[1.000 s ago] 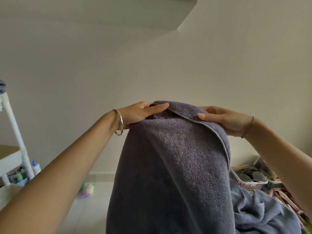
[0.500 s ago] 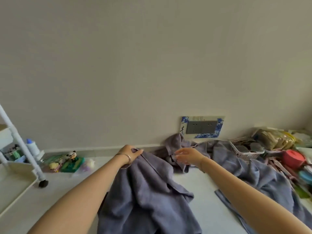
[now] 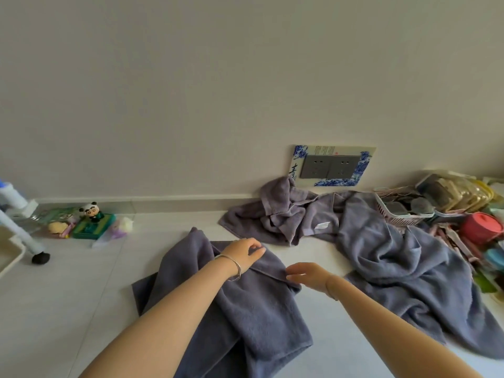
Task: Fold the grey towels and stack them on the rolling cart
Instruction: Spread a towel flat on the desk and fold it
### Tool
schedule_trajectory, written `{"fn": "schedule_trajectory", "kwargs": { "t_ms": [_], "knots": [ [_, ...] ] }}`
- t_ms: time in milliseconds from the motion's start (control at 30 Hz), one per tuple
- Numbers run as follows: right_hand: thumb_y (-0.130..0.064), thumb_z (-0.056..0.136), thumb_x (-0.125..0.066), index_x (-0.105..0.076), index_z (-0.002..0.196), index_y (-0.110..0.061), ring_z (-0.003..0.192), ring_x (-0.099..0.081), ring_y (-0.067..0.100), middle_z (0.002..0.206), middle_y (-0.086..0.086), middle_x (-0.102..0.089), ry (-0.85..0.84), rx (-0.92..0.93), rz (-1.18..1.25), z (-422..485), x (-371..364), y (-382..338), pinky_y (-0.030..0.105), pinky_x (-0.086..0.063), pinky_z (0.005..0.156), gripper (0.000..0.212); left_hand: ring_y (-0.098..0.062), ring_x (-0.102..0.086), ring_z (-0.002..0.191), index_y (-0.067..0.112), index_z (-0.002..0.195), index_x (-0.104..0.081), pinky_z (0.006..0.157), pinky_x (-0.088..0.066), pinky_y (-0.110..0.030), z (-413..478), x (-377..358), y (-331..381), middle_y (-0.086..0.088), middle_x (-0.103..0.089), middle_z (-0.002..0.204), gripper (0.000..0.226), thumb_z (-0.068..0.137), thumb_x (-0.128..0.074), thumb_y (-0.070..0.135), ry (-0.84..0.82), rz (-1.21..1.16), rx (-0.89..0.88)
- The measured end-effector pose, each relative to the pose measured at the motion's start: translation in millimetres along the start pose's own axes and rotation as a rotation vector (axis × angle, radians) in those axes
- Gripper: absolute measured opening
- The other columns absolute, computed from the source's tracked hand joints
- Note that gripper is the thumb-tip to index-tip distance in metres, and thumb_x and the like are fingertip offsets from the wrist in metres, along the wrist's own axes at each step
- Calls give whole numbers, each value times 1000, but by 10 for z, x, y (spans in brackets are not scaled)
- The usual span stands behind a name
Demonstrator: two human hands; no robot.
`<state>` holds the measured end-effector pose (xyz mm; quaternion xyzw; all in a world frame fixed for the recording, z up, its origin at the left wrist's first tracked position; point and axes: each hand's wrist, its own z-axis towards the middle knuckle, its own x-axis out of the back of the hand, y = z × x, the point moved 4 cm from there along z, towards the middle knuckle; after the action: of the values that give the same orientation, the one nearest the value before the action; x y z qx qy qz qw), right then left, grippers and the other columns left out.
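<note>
1. Head camera: the left hand (image 3: 246, 255) gripped the far edge of the grey towel (image 3: 259, 317), its fingers curled onto the cloth. A bangle (image 3: 234, 264) sat on that wrist.
2. The right hand (image 3: 308, 274) was just to the right of the left and apart from it, with fingers loosely spread at the towel's folded corner. Whether they touched the cloth could not be told.
3. The grey towel lay rumpled on the floor (image 3: 68, 296) beneath both forearms.
4. Beyond the hands, a crumpled towel pile (image 3: 286, 214) rested against the wall under a socket plate (image 3: 331, 166). A larger towel (image 3: 395, 268) spread out to the right of the right hand.
5. Well to the left of the left hand stood the rolling cart (image 3: 16, 236), with a panda toy (image 3: 91, 211) beside it.
6. Far right of the right hand sat a pink basket (image 3: 395, 216) and a red container (image 3: 481, 227).
</note>
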<state>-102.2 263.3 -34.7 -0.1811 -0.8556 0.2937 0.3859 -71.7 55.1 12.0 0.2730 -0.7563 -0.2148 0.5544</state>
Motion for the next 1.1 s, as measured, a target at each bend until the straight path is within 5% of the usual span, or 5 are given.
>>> {"fn": "schedule_trajectory", "kwargs": {
  "t_ms": [333, 467, 633, 800, 1100],
  "knots": [
    [-40, 76, -73, -64, 107, -23, 108, -53, 17, 112, -4, -59, -71, 75, -509, 38, 45, 180, 28, -42, 94, 36, -13, -59, 107, 26, 103, -70, 99, -42, -31, 175, -476, 196, 4, -68, 111, 60, 90, -28, 66, -194, -98, 34],
    [-32, 84, -69, -51, 66, -23, 68, -43, 6, 66, -12, -48, -145, 116, 49, -143, 241, -49, 18, -33, 61, 27, -11, -56, 107, 24, 101, -71, 100, -36, -29, 140, -456, 289, 4, -68, 109, 66, 88, -25, 70, -207, -217, 28],
    [-15, 88, -63, -50, 76, -13, 78, -53, 3, 76, -7, -59, -278, 228, 509, -417, 544, -367, 17, -42, 78, 19, 0, -48, 64, 17, 77, -69, 70, -40, -17, 41, -107, 486, 10, -60, 66, 28, 84, -64, 43, -106, -408, -150],
    [-30, 84, -69, -56, 122, 0, 119, -55, 22, 125, 12, -59, -429, 249, 436, -698, 663, -725, 28, -43, 102, 50, -2, -51, 68, 18, 72, -62, 73, -41, -11, -186, 649, 1077, 5, -57, 68, 17, 89, -62, 21, -87, -629, -311],
    [-48, 45, -90, -62, 108, -1, 94, -69, 20, 103, 11, -72, -261, 159, 359, -1536, 1095, -975, 26, -56, 79, 84, -8, -54, 66, 21, 70, -55, 68, -44, -21, -632, 1658, 1222, 4, -59, 70, 22, 89, -60, 32, 126, -696, -376]
  ]
}}
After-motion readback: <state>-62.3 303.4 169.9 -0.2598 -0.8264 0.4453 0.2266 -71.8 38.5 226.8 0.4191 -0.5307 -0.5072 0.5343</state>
